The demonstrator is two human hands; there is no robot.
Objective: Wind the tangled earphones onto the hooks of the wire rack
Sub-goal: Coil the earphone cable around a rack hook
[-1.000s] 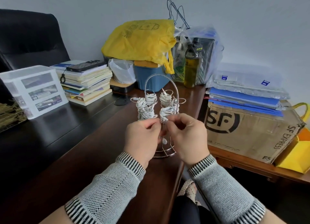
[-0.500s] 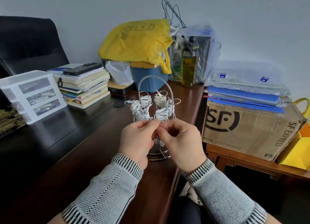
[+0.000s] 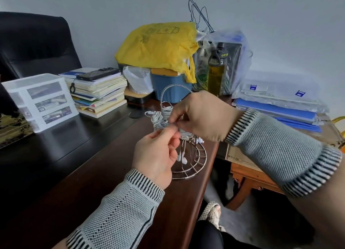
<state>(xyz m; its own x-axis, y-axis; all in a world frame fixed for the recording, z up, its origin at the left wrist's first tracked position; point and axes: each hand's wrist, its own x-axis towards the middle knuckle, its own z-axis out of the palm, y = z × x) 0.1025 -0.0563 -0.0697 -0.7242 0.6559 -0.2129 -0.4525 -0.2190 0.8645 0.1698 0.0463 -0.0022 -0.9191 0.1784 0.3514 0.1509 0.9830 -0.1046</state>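
A chrome wire rack [image 3: 194, 166] with a round base and an arched handle stands near the right edge of the dark wooden desk [image 3: 78, 174]. White earphone cables [image 3: 158, 118] are wound in bundles on its hooks, and white earbuds [image 3: 183, 160] dangle inside the frame. My left hand [image 3: 156, 155] is in front of the rack, its thumb and fingers pinching a cable at the front hook. My right hand [image 3: 201, 116] reaches across the top of the rack from the right and pinches the same cable beside the left fingertips. The right hand hides the rack's right-side hooks.
Behind the rack are a blue tub [image 3: 168, 86] under a yellow bag [image 3: 158, 45], a clear bag with a bottle [image 3: 216, 71], a book stack with a phone [image 3: 97, 92] and a white drawer unit [image 3: 41, 99]. A cardboard box with blue folders [image 3: 276, 114] sits to the right.
My right hand has risen and swung left over the top of the rack; my left hand dropped slightly lower in front. The camera moved closer and tilted.
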